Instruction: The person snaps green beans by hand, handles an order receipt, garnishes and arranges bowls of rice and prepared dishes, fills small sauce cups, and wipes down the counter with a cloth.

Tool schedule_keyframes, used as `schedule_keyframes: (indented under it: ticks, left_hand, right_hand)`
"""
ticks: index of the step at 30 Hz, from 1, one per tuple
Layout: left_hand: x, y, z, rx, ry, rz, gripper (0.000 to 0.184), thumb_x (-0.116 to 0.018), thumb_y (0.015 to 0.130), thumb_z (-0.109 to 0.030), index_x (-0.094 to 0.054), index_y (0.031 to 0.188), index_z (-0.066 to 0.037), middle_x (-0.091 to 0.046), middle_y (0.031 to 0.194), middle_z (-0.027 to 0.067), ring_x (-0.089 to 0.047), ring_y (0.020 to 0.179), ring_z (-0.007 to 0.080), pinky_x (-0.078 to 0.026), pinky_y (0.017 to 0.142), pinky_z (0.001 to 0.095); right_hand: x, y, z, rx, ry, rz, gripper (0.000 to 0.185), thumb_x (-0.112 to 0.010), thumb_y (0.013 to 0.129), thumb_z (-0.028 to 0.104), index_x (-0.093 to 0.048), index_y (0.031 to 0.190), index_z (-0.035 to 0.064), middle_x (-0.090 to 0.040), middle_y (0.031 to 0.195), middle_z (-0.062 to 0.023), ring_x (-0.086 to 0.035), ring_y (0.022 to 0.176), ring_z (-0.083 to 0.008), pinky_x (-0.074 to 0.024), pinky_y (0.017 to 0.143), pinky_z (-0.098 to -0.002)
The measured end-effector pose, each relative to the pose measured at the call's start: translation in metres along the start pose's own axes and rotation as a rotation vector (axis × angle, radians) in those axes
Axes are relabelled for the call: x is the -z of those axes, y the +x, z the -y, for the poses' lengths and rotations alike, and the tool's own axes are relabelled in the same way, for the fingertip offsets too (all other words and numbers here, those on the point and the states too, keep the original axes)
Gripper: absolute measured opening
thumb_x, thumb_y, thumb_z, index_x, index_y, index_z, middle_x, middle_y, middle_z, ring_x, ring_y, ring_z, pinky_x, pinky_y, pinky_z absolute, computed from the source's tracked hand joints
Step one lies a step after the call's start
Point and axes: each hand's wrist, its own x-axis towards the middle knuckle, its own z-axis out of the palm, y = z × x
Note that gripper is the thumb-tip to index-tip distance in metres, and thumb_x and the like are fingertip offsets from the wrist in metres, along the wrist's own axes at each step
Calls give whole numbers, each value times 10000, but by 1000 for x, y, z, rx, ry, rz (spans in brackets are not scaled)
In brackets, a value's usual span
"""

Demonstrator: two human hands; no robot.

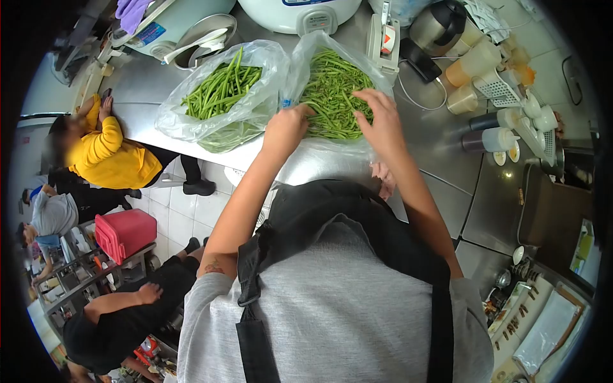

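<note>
Two clear plastic bags stand side by side on the steel counter. The left bag (172, 118) holds long thin green stalks (223, 90), like green beans or asparagus. In the right bag (303, 48) lie many thinner, shorter green pieces (332, 83). My left hand (286, 131) is curled at the right bag's near left edge, fingertips over the pieces; what it grips is hidden. On the bag's right side, my right hand (383, 121) reaches in with fingers apart, touching or just above the pieces. Nothing shows held in it.
Behind the bags are a metal pot (204, 38) with a white-handled utensil, a white appliance (300, 16) and a small scale-like device (384, 45). Sauce bottles (498, 139) stand to the right. A person in yellow (115, 150) and other people are at the left, near a red box (126, 233).
</note>
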Motion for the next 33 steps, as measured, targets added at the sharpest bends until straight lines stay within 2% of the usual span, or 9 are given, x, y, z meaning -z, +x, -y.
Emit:
schedule_keyframes:
  ticks: [2, 6, 9, 15, 17, 20, 24, 29, 33]
  left_hand:
    - [2, 0, -11, -52, -66, -32, 225, -641, 773, -71, -653, 990, -125, -645, 881, 88, -646, 780, 279, -516, 678, 401]
    - [-7, 11, -14, -181, 98, -26, 173, -657, 765, -102, -654, 936, -133, -590, 857, 75, -633, 760, 279, -516, 665, 404]
    - [-10, 21, -6, -265, 104, -14, 145, -667, 763, -130, -652, 907, -135, -553, 860, 62, -616, 798, 257, -519, 664, 390]
    - [0, 19, -1, -394, 56, -60, 125, -675, 763, -161, -638, 875, -120, -540, 883, 44, -592, 868, 229, -518, 672, 373]
    - [3, 20, -1, -415, 12, -91, 125, -678, 766, -164, -634, 870, -112, -535, 861, 46, -595, 843, 235, -516, 673, 377]
    - [8, 19, -2, -357, -70, -37, 130, -684, 773, -162, -634, 879, -105, -554, 843, 58, -594, 776, 249, -510, 664, 364]
    - [13, 21, -11, -226, -415, 22, 90, -651, 792, -104, -618, 854, -48, -592, 757, 33, -587, 679, 174, -495, 599, 295]
    - [1, 26, -8, 151, -1155, 190, 115, -589, 858, -110, -583, 881, 2, -623, 717, 31, -499, 533, 47, -417, 470, 214]
    - [2, 25, -12, 227, -1232, 241, 148, -575, 867, -133, -570, 918, 6, -625, 732, 34, -472, 491, 45, -389, 439, 203]
  right_hand:
    - [-4, -5, 2, -138, 244, 218, 211, -652, 785, 100, -660, 993, 65, -658, 837, -102, -633, 748, -276, -507, 715, -364]
    - [-36, -22, 2, -243, 236, 348, 125, -664, 776, 131, -691, 865, 48, -645, 802, -135, -629, 703, -306, -504, 653, -383]
    - [-41, -28, -3, -224, 150, 353, 160, -684, 783, 125, -690, 913, 32, -652, 784, -112, -624, 627, -222, -492, 589, -326]
    - [-37, -28, 10, -295, 129, 300, 140, -685, 763, 132, -697, 861, 32, -665, 794, -153, -640, 695, -308, -508, 655, -371]
    - [-37, -25, 12, -354, 216, 235, 140, -691, 772, 124, -695, 876, 30, -670, 776, -149, -649, 680, -277, -508, 642, -340]
    - [-35, -20, 20, -493, 394, 130, 143, -693, 800, 125, -690, 897, 20, -681, 752, -118, -647, 654, -194, -498, 622, -282]
    - [-32, -10, 29, -654, 634, 86, 148, -640, 871, 94, -671, 964, -17, -669, 800, -15, -601, 725, -58, -471, 658, -199]
    - [-48, -21, 11, -642, 741, 50, 171, -647, 861, 137, -679, 957, -1, -675, 762, -34, -585, 686, -50, -464, 622, -207]
    - [-46, -28, 16, -727, 769, 186, 203, -650, 862, 174, -675, 961, -1, -666, 742, -29, -578, 681, -46, -455, 613, -202]
